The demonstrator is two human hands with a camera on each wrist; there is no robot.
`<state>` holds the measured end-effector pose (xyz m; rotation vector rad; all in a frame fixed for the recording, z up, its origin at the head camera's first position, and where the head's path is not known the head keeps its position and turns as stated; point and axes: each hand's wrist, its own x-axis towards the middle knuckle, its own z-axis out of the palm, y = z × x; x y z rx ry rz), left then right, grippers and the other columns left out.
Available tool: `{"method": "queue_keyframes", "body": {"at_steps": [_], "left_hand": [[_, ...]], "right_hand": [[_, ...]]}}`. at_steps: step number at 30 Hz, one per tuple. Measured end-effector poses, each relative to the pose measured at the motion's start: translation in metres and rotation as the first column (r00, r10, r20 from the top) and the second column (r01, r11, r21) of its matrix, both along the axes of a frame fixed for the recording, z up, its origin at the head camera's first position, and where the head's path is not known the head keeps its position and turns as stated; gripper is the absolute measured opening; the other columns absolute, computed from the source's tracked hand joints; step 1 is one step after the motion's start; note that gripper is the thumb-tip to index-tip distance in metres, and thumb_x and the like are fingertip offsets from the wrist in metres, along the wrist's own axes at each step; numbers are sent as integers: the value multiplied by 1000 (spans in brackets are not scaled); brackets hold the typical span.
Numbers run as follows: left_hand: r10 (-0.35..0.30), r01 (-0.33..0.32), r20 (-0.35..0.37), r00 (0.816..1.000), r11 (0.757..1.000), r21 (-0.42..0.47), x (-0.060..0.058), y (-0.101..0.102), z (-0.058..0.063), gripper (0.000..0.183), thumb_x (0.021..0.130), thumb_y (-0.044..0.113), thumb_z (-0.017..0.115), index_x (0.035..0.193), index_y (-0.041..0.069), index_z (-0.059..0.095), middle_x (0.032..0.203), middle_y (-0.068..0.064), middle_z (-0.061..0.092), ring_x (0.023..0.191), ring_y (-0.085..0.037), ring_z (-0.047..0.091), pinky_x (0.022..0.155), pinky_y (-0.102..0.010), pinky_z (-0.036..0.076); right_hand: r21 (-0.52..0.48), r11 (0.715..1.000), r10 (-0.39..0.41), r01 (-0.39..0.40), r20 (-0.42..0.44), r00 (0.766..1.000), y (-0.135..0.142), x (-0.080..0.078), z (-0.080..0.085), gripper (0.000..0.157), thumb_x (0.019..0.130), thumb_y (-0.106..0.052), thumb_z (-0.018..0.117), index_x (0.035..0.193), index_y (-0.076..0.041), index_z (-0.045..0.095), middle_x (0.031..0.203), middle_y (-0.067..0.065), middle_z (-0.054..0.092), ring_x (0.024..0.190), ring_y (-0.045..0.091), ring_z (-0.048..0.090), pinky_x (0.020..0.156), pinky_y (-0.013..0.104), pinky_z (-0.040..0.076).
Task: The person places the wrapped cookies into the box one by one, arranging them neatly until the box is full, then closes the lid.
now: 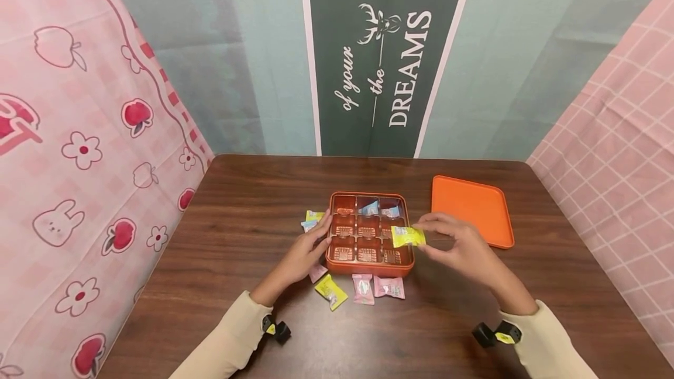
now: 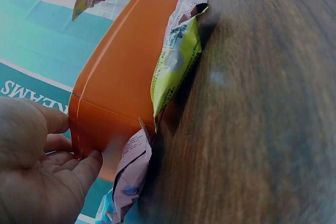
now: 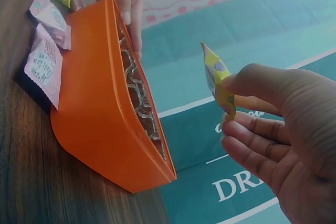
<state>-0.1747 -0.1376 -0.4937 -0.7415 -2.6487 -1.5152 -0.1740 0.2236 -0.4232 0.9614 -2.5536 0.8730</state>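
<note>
An orange box [image 1: 370, 269] with a clear divided insert stands on the table, blue-wrapped candies [image 1: 370, 209] in its back-middle and back-right compartments. My left hand [image 1: 305, 253] rests on the box's left side, fairly straight fingers along the rim and thumb against the wall. Between thumb and fingers, my right hand [image 1: 463, 247] pinches a yellow-wrapped candy [image 1: 406, 236] above the right part of the box, apart from the insert. In the right wrist view that candy [image 3: 218, 80] hangs edge-on, clear of the box [image 3: 100, 103].
Before the box lie two pink candies [image 1: 363, 289] and a yellow candy [image 1: 330, 292]. Another pink candy [image 1: 317, 272], partly hidden, a blue one [image 1: 309, 226] and a yellow one [image 1: 315, 215] lie by my left hand. An orange lid [image 1: 471, 209] lies at the right. Curtains surround the table.
</note>
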Motion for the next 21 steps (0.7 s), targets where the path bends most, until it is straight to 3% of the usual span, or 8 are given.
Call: {"method": "queue_keyframes", "body": {"at_steps": [3,9,18,21], "left_hand": [[4,-4,-4,1000,1000,-2,0,0,-1,53,106,10,52,155,-1,34,165,-17,23,150,-33,27,121,-49,22],[-2,2,-1,1000,1000,-2,0,-1,-2,53,107,12,52,155,-1,34,165,-16,22,150,-34,26,122,-48,22],[1,-1,1,1000,1000,-8,-1,-1,-2,53,107,11,52,155,-1,34,165,-17,23,150,-30,26,122,-47,23],[-3,3,3,1000,1000,-9,-2,-1,-2,53,107,11,52,155,-1,33,165,-16,22,150,-30,26,122,-47,23]], "right_hand": [[-6,1000,-5,5,-10,1000,-2,-5,-1,42,76,-11,90,115,-15,77,116,-2,69,98,21,67,81,20,56],[-16,999,-33,33,-4,999,-6,-11,-4,41,77,-12,90,115,-13,76,116,1,69,97,22,67,75,35,62],[-20,998,-62,61,-40,997,-9,-23,-15,41,74,-4,89,113,-7,76,114,8,69,97,27,67,76,51,59],[-24,997,-68,68,-37,997,-11,-26,-18,42,73,-4,90,113,-7,77,113,8,69,97,27,67,76,51,59]]}}
